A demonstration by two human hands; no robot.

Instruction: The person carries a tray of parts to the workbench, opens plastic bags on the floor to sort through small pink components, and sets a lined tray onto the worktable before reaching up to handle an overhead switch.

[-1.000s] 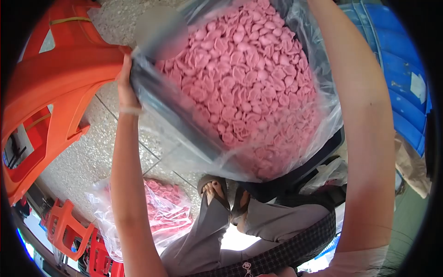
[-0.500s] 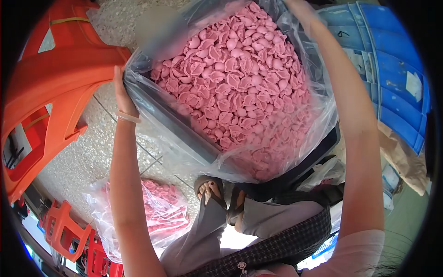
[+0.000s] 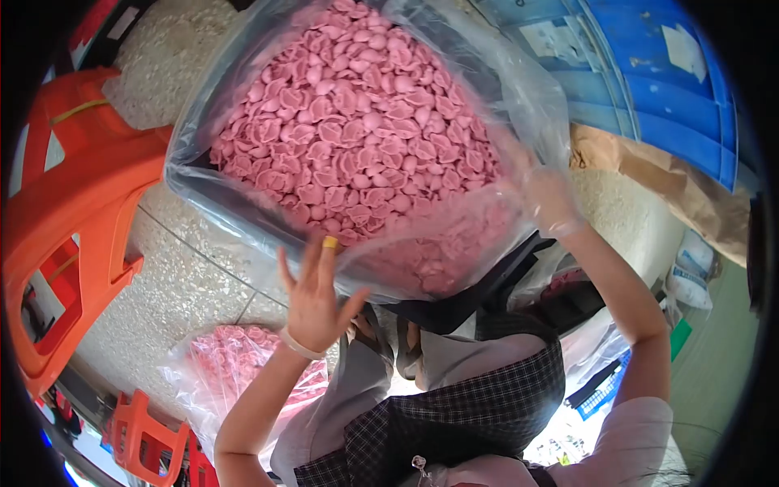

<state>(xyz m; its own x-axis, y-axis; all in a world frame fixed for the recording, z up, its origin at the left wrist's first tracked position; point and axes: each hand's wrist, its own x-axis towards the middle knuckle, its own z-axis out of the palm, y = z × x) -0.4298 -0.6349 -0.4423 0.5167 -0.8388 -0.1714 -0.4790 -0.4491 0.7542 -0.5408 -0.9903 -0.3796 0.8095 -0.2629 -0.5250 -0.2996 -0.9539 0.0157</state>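
Observation:
Small pink shell-shaped pieces (image 3: 365,122) fill a dark bin lined with a clear plastic bag (image 3: 531,89). My left hand (image 3: 316,304) is at the bin's near left side, fingers spread, with a yellow band on one finger and a pale band at the wrist. Its fingertips overlap the bag's near edge; whether they touch it I cannot tell. Over on the right, my right hand (image 3: 550,191) is at the bag's side, its fingers blurred and partly lost against the plastic and pink pieces. Whether it grips the bag is unclear.
An orange plastic stool (image 3: 89,195) stands left of the bin. On the floor below it lies a clear bag of pink pieces (image 3: 235,361). Blue crates (image 3: 649,73) and brown paper (image 3: 641,170) are at the right. My legs and feet are close to the bin's near side.
My left hand has come off the bin's left side and moved toward its near edge. My right hand has moved down the right side. In view, the bin sits higher and farther left.

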